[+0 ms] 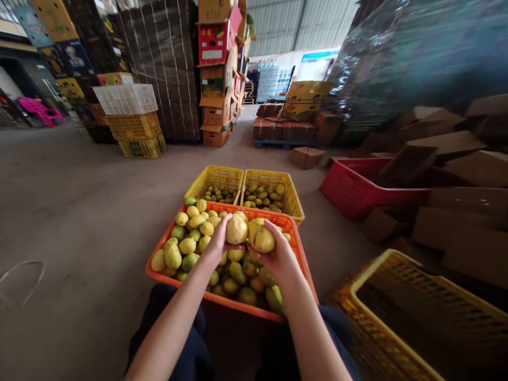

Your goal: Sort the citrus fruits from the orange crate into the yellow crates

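Over a wide orange crate point(164, 278) heaped with oval green and yellow fruit point(187, 245), both hands are raised side by side. My left hand point(219, 238) is closed around a pale yellow, roundish fruit point(237, 229). Another yellow fruit point(262, 239), with a dark mark on its skin, sits in the grip of my right hand point(280, 251). The two held fruits are close together, almost touching. Greener fruit lies below my hands in the near part of the crate. The exact kind of fruit is unclear.
Two yellow crates point(296, 197) with similar fruit adjoin the orange crate's far side. A yellow crate point(391, 296) stands at the near right, with a red crate point(343, 185) and loose cardboard point(448, 233) behind it. Stacked crates point(135, 124) and boxes point(214, 84) rise farther back.
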The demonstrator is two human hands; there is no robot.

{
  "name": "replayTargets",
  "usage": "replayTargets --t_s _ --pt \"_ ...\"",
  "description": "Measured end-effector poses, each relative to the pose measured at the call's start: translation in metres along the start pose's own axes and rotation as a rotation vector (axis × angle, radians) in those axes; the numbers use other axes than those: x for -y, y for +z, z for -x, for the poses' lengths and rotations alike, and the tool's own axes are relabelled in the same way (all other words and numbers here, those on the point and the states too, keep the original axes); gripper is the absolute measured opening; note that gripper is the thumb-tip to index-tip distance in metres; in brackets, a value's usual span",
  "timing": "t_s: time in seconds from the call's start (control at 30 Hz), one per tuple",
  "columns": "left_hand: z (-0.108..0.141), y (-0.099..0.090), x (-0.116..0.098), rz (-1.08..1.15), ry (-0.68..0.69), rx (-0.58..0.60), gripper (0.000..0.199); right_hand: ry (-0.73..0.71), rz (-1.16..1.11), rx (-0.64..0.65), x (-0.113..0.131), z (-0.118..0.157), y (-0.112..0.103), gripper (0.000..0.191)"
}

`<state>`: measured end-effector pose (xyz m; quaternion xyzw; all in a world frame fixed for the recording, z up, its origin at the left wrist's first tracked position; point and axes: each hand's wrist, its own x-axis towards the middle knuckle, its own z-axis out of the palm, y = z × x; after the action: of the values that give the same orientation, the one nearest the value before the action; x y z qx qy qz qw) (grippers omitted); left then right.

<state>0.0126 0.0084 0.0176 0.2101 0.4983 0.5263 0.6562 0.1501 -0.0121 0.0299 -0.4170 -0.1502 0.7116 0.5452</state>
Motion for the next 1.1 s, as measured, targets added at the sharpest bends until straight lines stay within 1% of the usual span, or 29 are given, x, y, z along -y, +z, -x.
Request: replayTargets --t_s 0.13,0.2,0.23,0.3,0.37,0.47,0.53,0.6,0.67,0.77,0.87,0.93,1.0,1.1 --pt "-0.002 -0.006 0.005 -0.041 0.073 0.009 0.025 0.028 0.012 0.003 0.002 0.003 0.001 0.011" --pt "-0.004 -0.007 0.004 0.004 0.117 -0.007 0.027 0.03 -0.003 0.006 0.003 0.004 0.002 0.012" --pt "-0.004 -0.007 0.003 0.044 0.111 0.002 0.026 0.026 -0.015 0.009 0.004 0.004 0.003 0.013" --pt "-0.004 -0.007 -0.001 0.154 0.032 0.063 0.021 0.015 -0.032 0.003 0.004 0.004 0.004 0.017" --pt "-0.004 -0.007 -0.006 0.287 -0.069 0.111 0.026 -0.008 -0.057 -0.028 0.004 0.001 0.004 0.015" --pt "-0.004 -0.008 -0.012 0.441 -0.12 0.096 0.035 -0.042 -0.1 -0.079 0.005 -0.005 0.002 0.011" --pt "-0.005 -0.009 -0.013 0.434 -0.12 0.084 0.038 -0.052 -0.121 -0.071 0.005 -0.008 0.0 0.015" --pt "-0.005 -0.009 -0.013 0.379 -0.095 0.071 0.037 -0.058 -0.146 -0.064 0.006 -0.009 -0.001 0.016" --pt "-0.005 -0.009 -0.013 0.342 -0.077 0.064 0.036 -0.065 -0.183 -0.092 0.007 -0.008 0.0 0.014" --pt "-0.003 -0.008 -0.012 0.34 -0.135 0.099 0.038 -0.073 -0.216 -0.145 0.007 -0.007 0.003 0.014" --pt "-0.003 -0.008 -0.01 0.402 -0.202 0.15 0.04 -0.009 -0.175 -0.116 0.006 -0.008 0.003 0.023" --pt "-0.003 -0.009 -0.009 0.483 -0.219 0.179 0.04 0.034 -0.122 -0.082 0.005 -0.01 0.001 0.03" --pt "-0.005 -0.01 -0.009 0.555 -0.235 0.186 0.038 0.027 -0.103 -0.084 0.002 -0.013 0.0 0.031" --pt "-0.006 -0.009 -0.012 0.623 -0.245 0.161 0.036 -0.02 -0.118 -0.112 -0.002 -0.016 -0.002 0.026"
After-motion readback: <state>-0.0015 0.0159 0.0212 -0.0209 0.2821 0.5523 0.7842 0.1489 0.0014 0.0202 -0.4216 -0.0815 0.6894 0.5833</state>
